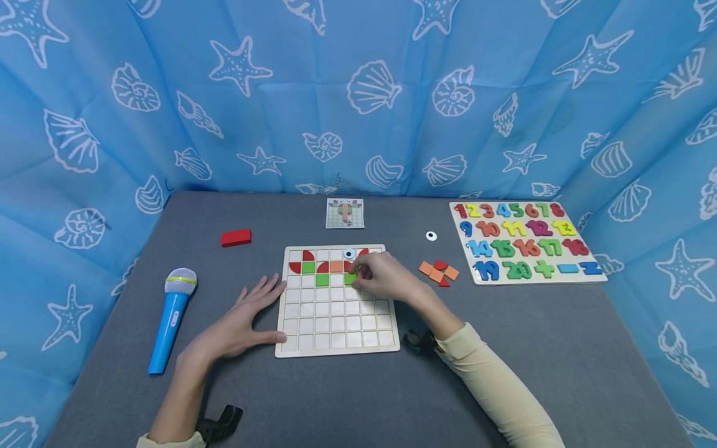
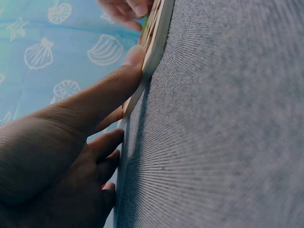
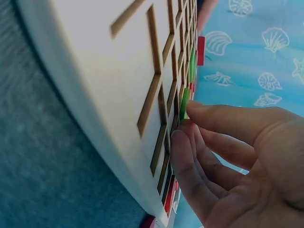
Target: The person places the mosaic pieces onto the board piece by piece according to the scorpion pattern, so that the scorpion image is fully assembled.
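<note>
A pale wooden grid board lies on the grey table, its upper rows partly filled with red, green and orange tiles. At its left edge my left hand rests with fingers spread, the thumb against the rim, as the left wrist view also shows. My right hand is bent over the upper right cells. Its thumb and fingertips pinch a green square tile at a cell. A second green square lies in the same row. A round eye tile sits in the top row.
Loose orange and red tiles lie right of the board, with another eye tile above them. A pattern card lies behind. A number puzzle is at right; a red block and toy microphone at left.
</note>
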Demonstrator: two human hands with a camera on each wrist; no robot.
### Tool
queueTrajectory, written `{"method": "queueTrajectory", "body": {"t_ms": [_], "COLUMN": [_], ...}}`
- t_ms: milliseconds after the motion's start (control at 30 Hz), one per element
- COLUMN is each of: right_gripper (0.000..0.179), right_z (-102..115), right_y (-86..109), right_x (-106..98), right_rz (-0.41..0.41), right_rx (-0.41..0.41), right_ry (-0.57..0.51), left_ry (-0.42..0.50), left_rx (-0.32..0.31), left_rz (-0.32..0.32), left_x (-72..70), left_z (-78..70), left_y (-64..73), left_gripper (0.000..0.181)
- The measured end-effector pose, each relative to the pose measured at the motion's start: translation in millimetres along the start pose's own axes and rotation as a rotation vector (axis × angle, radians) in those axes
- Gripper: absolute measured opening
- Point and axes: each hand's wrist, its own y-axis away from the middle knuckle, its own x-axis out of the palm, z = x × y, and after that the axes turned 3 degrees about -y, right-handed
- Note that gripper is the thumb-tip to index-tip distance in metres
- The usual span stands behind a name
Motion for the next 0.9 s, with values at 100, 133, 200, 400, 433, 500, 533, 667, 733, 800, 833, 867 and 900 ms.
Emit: {"method": "queueTrajectory", "body": {"t_ms": [100,133,200,400,433,500,533,667,733,800,833,867,900], "right_gripper": [0.019,0.019,0.020,0.024,0.024,0.023,0.023,0.024,0.024,0.026,0.028,0.029,0.032], "right_z": [-1.3,-2.2,-4.5,-22.3,-28.0,-38.2,-43.7,-64.7,-74.6,-83.7,-87.7,-91.3,-94.8], "right_y": [0.5,1.1,2.2,7.9,8.8,11.5,13.0,20.3,23.9,26.8,28.1,29.5,30.4], "right_x": [-0.7,-1.7,-4.4,-21.6,-25.4,-33.9,-37.8,-53.7,-60.7,-67.1,-70.1,-72.9,-75.5], "right_rz": [-0.004,-0.004,-0.005,-0.070,-0.091,-0.133,-0.156,-0.237,-0.270,-0.297,-0.309,-0.318,-0.328], "right_rx": [-0.002,-0.007,-0.010,0.034,0.048,0.084,0.101,0.173,0.210,0.258,0.283,0.307,0.331], "right_ry": [0.011,0.002,-0.024,-0.145,-0.158,-0.177,-0.169,-0.140,-0.114,-0.085,-0.067,-0.050,-0.029], "left_ry": [0.003,0.004,0.006,0.005,0.005,0.005,0.005,0.007,0.008,0.004,0.006,0.004,0.004], "left_rx": [0.001,0.001,-0.003,0.005,0.008,0.009,0.008,0.009,0.005,0.009,0.006,0.008,0.008], "left_rz": [0.001,0.002,0.003,0.000,-0.002,-0.002,-0.002,0.000,0.000,-0.004,-0.004,-0.007,-0.009], "left_x": [-0.1,-0.3,-0.6,-0.8,-0.7,-0.4,-0.1,0.5,0.7,0.7,0.8,0.7,0.7], "left_z": [0.2,0.0,0.0,-0.5,-0.6,-1.0,-0.9,-0.9,-1.1,-1.2,-1.2,-1.5,-2.0], "left_y": [-0.1,0.2,0.5,1.5,1.5,1.7,1.7,1.1,1.1,1.3,1.4,1.7,1.8], "left_gripper": [0.109,0.109,0.110,0.109,0.109,0.108,0.109,0.109,0.109,0.109,0.109,0.108,0.108]}}
